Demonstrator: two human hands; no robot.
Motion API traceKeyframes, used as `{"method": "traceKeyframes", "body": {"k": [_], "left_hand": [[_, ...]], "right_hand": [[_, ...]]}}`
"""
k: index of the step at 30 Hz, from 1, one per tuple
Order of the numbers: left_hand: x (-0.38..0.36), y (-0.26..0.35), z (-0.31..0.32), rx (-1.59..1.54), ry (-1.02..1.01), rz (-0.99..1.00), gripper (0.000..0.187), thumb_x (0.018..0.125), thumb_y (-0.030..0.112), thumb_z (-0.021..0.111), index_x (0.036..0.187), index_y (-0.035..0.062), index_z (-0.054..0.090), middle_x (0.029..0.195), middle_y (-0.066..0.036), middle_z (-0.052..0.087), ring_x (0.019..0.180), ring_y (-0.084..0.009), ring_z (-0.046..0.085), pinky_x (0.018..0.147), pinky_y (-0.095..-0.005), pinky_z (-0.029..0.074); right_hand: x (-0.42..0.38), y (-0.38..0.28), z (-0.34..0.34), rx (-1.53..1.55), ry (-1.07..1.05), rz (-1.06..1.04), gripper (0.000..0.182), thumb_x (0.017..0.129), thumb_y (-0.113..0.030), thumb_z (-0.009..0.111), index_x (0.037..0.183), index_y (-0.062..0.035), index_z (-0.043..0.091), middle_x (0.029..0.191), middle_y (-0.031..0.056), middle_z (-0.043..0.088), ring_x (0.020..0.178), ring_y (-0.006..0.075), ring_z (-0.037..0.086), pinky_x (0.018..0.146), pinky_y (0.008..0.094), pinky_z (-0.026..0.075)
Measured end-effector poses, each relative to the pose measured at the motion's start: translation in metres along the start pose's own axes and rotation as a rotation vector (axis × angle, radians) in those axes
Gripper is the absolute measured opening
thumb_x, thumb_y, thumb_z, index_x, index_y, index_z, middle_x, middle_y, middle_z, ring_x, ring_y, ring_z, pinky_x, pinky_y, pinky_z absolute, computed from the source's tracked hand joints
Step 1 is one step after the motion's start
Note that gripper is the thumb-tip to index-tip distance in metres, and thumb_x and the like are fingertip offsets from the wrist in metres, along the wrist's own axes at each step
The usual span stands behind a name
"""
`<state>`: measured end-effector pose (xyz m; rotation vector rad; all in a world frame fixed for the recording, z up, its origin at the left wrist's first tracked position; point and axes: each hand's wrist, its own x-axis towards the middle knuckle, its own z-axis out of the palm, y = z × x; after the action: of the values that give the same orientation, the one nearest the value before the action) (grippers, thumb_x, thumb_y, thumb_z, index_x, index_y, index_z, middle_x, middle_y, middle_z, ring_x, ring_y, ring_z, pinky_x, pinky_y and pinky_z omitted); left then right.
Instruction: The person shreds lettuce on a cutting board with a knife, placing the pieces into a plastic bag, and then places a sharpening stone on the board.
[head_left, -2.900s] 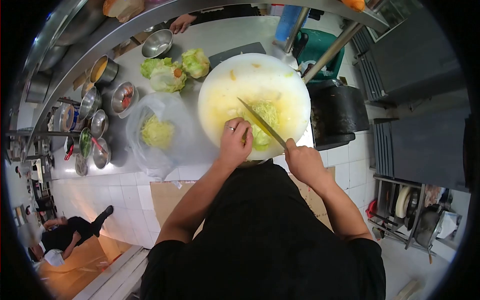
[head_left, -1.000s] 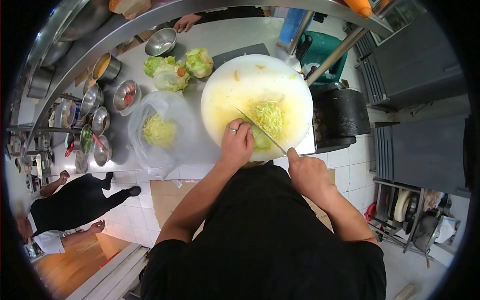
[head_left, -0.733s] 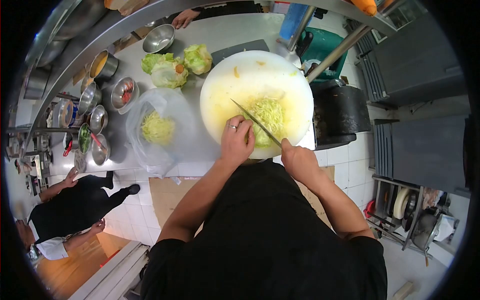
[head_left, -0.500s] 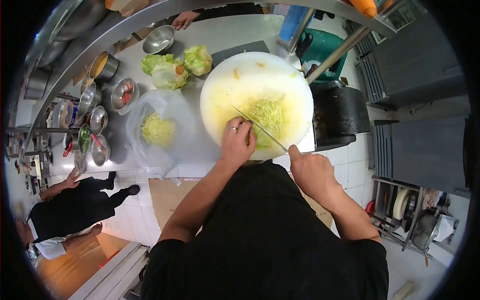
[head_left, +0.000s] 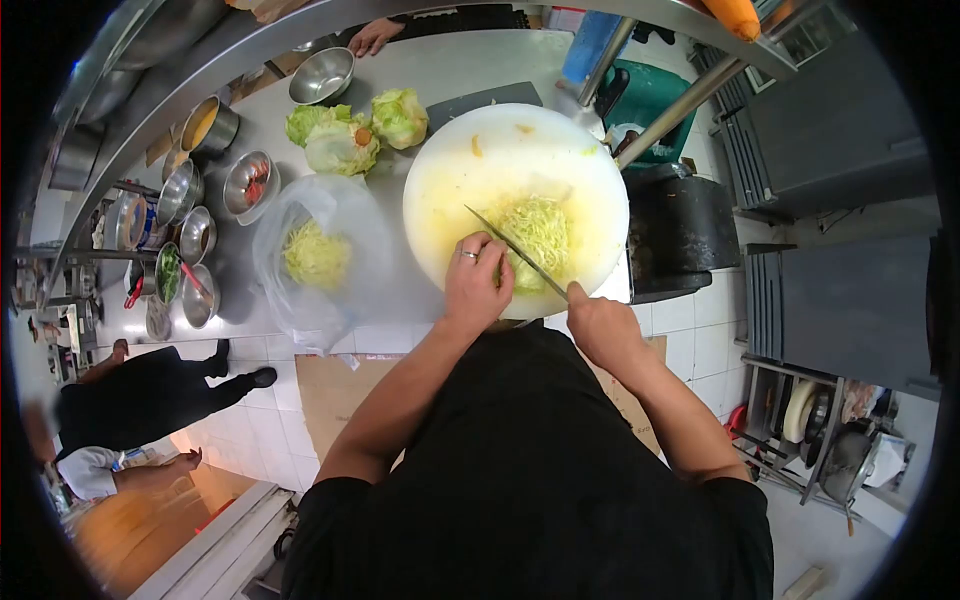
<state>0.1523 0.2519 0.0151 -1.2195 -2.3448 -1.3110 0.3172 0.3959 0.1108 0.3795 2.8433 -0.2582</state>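
My right hand (head_left: 603, 328) is closed round the handle of a knife (head_left: 520, 254), whose blade slants up and left across the round white cutting board (head_left: 450, 150). Beside the blade, my left hand (head_left: 478, 280) has its fingers bent and pressed on light green cabbage, most of it hidden under them. Shredded cabbage (head_left: 540, 235) lies in a heap just past the knife. To the left, a clear plastic bag (head_left: 370, 235) holds more shreds (head_left: 317, 254). Leafy green heads (head_left: 400, 118) rest on the metal table behind it.
Metal bowls (head_left: 322, 76) stand at the back and left, some with food. A metal post (head_left: 680, 108) rises right of the board, near a green bin (head_left: 655, 95) and a dark pot (head_left: 690, 225). A co-worker (head_left: 140, 395) stands at left; another person's hand (head_left: 376, 37) rests across the table.
My right hand and the knife handle have moved a little to the left. My left hand stays nearly in place. The co-worker at left has shifted arms and posture.
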Motion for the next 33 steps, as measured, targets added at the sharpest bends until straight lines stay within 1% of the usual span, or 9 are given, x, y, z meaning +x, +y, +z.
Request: {"method": "traceKeyframes", "body": {"k": [2, 5, 9, 12, 17, 20, 24, 28, 33], "left_hand": [[0.001, -0.001, 0.001, 0.003, 0.007, 0.009, 0.020, 0.082, -0.001, 0.072, 0.100, 0.0024, 0.065, 0.106, -0.017, 0.060, 0.096, -0.0368, 0.062, 0.082, -0.0443, 0.053], [-0.001, -0.002, 0.001, 0.005, 0.003, 0.010, 0.020, 0.082, -0.001, 0.072, 0.100, 0.0025, 0.065, 0.106, -0.017, 0.060, 0.096, -0.0366, 0.062, 0.082, -0.0442, 0.053], [-0.001, 0.000, 0.002, 0.000, 0.014, 0.002, 0.019, 0.082, 0.000, 0.072, 0.099, 0.0025, 0.066, 0.106, -0.016, 0.060, 0.095, -0.0369, 0.061, 0.081, -0.0455, 0.053], [-0.002, -0.003, 0.002, -0.004, 0.015, 0.008, 0.017, 0.082, 0.001, 0.072, 0.098, 0.0023, 0.066, 0.105, -0.016, 0.060, 0.095, -0.0366, 0.061, 0.081, -0.0453, 0.053], [-0.002, -0.001, 0.005, 0.005, 0.036, 0.003, 0.017, 0.081, 0.001, 0.072, 0.098, 0.0023, 0.066, 0.105, -0.016, 0.060, 0.094, -0.0362, 0.061, 0.080, -0.0450, 0.053], [-0.002, 0.000, 0.003, 0.016, 0.033, 0.008, 0.017, 0.081, 0.001, 0.072, 0.097, 0.0023, 0.066, 0.105, -0.017, 0.059, 0.094, -0.0362, 0.061, 0.079, -0.0449, 0.053], [-0.002, -0.002, 0.003, 0.024, 0.022, 0.019, 0.018, 0.081, 0.001, 0.072, 0.098, 0.0027, 0.065, 0.106, -0.017, 0.058, 0.094, -0.0360, 0.062, 0.079, -0.0442, 0.053], [-0.004, -0.002, 0.005, 0.047, 0.026, 0.020, 0.018, 0.082, 0.001, 0.072, 0.099, 0.0026, 0.065, 0.106, -0.017, 0.059, 0.094, -0.0360, 0.062, 0.080, -0.0443, 0.053], [-0.006, -0.005, 0.004, 0.032, 0.008, 0.027, 0.018, 0.083, 0.001, 0.071, 0.100, 0.0021, 0.064, 0.106, -0.017, 0.060, 0.097, -0.0370, 0.061, 0.083, -0.0444, 0.052]], "right_hand": [[0.011, 0.007, 0.007, 0.003, 0.009, -0.012, 0.012, 0.091, -0.008, 0.062, 0.100, -0.0032, 0.056, 0.065, 0.0161, 0.070, 0.061, 0.0327, 0.073, 0.056, 0.0436, 0.059], [-0.006, -0.004, -0.040, -0.072, -0.052, -0.028, 0.010, 0.091, -0.009, 0.062, 0.099, -0.0037, 0.056, 0.065, 0.0162, 0.069, 0.060, 0.0336, 0.073, 0.056, 0.0430, 0.059], [-0.012, -0.003, -0.018, -0.125, -0.022, -0.034, 0.011, 0.092, -0.009, 0.061, 0.099, -0.0036, 0.056, 0.065, 0.0154, 0.070, 0.060, 0.0329, 0.073, 0.055, 0.0425, 0.059], [0.006, 0.007, 0.008, 0.006, 0.039, -0.037, 0.012, 0.091, -0.010, 0.061, 0.101, -0.0031, 0.056, 0.065, 0.0148, 0.070, 0.061, 0.0312, 0.074, 0.054, 0.0411, 0.059], [-0.019, -0.007, -0.035, -0.058, -0.026, -0.034, 0.011, 0.092, -0.009, 0.060, 0.100, -0.0027, 0.055, 0.063, 0.0178, 0.068, 0.061, 0.0339, 0.073, 0.054, 0.0434, 0.058], [-0.001, 0.001, 0.018, 0.026, 0.013, -0.009, 0.011, 0.094, -0.010, 0.060, 0.099, -0.0020, 0.055, 0.063, 0.0188, 0.067, 0.061, 0.0360, 0.073, 0.055, 0.0458, 0.058], [0.008, 0.010, 0.004, 0.094, 0.045, -0.021, 0.012, 0.096, -0.012, 0.059, 0.099, -0.0017, 0.055, 0.063, 0.0191, 0.068, 0.061, 0.0378, 0.072, 0.057, 0.0488, 0.058], [-0.011, -0.006, -0.031, 0.055, 0.013, -0.002, 0.012, 0.096, -0.013, 0.059, 0.100, -0.0021, 0.056, 0.065, 0.0193, 0.068, 0.063, 0.0367, 0.073, 0.058, 0.0484, 0.059], [-0.018, -0.010, -0.023, -0.025, -0.076, 0.026, 0.012, 0.095, -0.011, 0.059, 0.103, -0.0022, 0.056, 0.069, 0.0183, 0.071, 0.066, 0.0337, 0.075, 0.060, 0.0449, 0.060]]}}
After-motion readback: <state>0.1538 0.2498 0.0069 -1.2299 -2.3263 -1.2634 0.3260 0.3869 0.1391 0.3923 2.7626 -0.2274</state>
